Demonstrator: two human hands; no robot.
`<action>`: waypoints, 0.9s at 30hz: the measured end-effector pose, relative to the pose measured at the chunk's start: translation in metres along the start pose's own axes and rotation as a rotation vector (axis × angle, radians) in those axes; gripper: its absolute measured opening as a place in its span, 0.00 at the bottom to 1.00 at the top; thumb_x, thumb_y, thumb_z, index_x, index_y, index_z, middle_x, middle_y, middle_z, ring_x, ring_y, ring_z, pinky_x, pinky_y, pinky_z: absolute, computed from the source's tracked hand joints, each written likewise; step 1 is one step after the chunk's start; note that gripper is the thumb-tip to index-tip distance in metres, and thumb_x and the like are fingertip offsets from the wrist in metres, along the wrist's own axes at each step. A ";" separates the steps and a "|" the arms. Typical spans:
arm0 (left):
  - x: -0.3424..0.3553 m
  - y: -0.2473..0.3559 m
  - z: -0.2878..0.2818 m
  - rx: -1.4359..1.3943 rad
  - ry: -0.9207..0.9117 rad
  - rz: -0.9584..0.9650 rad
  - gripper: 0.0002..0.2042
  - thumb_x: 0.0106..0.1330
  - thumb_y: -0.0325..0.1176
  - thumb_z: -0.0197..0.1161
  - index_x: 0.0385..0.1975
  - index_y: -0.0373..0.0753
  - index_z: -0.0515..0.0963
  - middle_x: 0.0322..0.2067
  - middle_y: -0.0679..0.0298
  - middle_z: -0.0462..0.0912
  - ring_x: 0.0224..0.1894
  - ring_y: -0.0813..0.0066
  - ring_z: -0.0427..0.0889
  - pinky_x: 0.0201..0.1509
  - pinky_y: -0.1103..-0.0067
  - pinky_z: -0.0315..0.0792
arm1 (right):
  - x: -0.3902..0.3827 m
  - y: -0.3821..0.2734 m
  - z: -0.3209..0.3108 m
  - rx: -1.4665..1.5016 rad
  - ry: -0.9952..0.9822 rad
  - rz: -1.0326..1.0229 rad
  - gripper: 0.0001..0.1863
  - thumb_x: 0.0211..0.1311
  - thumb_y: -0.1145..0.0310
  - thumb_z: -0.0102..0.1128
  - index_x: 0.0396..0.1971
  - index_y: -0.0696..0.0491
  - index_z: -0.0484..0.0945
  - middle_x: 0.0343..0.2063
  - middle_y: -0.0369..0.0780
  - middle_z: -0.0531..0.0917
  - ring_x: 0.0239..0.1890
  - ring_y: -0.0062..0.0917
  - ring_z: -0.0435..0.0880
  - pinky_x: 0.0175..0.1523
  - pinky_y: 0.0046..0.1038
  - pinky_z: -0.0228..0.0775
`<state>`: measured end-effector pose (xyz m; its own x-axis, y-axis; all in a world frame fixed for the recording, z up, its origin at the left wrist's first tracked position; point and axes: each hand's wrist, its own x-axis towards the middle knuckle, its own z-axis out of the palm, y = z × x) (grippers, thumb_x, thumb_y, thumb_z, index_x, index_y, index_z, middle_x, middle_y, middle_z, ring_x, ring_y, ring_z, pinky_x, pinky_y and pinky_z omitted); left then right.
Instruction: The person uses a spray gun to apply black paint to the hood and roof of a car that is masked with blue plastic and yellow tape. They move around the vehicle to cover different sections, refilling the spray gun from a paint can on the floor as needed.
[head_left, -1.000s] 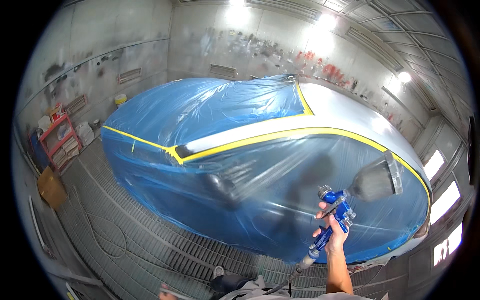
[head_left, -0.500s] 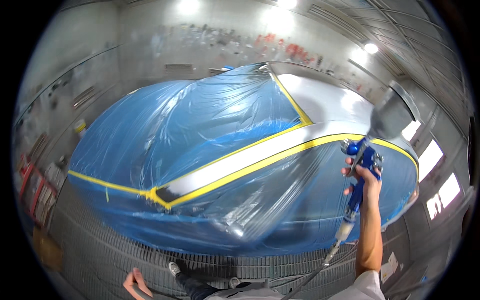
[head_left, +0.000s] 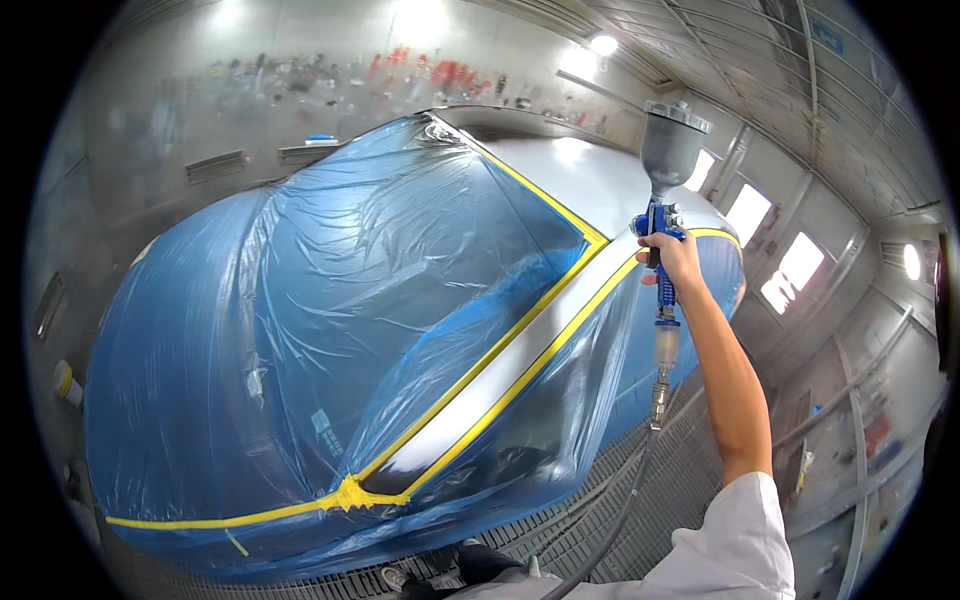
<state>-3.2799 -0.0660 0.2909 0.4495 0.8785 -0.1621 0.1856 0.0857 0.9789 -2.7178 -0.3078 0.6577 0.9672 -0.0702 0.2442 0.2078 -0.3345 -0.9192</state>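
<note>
Right hand: the right hand point(head_left: 676, 258) is raised at arm's length, fingers wrapped tight around the blue handle of a spray gun point(head_left: 660, 225).
Spray gun: held upright above the car's bare roof edge, its grey cup point(head_left: 672, 145) on top, a clear filter and a hose point(head_left: 640, 480) hanging below the grip.
Car: a car sits wrapped in blue plastic sheeting point(head_left: 300, 330), with yellow tape point(head_left: 480, 385) edging a bare silver strip point(head_left: 500, 375) that runs from roof to lower corner.
Left hand: out of sight.
Setting: a spray booth with a metal grate floor point(head_left: 600, 520), lit ceiling panels and paint-flecked walls.
Clothing: a white sleeve point(head_left: 735, 545) covers the upper arm.
</note>
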 end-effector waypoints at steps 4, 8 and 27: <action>0.034 -0.021 -0.025 0.058 -0.117 -0.017 0.11 0.68 0.30 0.56 0.35 0.27 0.79 0.27 0.67 0.76 0.30 0.81 0.68 0.32 0.82 0.64 | -0.007 -0.002 0.016 -0.041 0.100 0.021 0.10 0.53 0.74 0.54 0.37 0.60 0.73 0.30 0.41 0.79 0.27 0.24 0.82 0.18 0.28 0.75; 0.059 -0.030 -0.034 -0.096 -0.174 -0.086 0.10 0.67 0.30 0.55 0.26 0.31 0.76 0.20 0.73 0.69 0.25 0.83 0.65 0.26 0.80 0.58 | 0.002 -0.004 0.038 -0.087 0.128 0.026 0.06 0.52 0.75 0.53 0.30 0.61 0.75 0.24 0.40 0.78 0.20 0.21 0.78 0.15 0.25 0.69; 0.071 0.055 0.014 -0.109 0.076 -0.022 0.06 0.59 0.25 0.60 0.32 0.29 0.75 0.30 0.56 0.77 0.33 0.69 0.77 0.39 0.69 0.75 | 0.216 -0.036 0.282 0.082 -0.071 -0.034 0.03 0.49 0.77 0.53 0.22 0.60 0.74 0.17 0.40 0.75 0.16 0.22 0.75 0.17 0.26 0.69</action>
<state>-3.2259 -0.0053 0.3314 0.3777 0.9086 -0.1782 0.0969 0.1526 0.9835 -2.4756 -0.0463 0.6565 0.9668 0.0076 0.2554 0.2487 -0.2575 -0.9337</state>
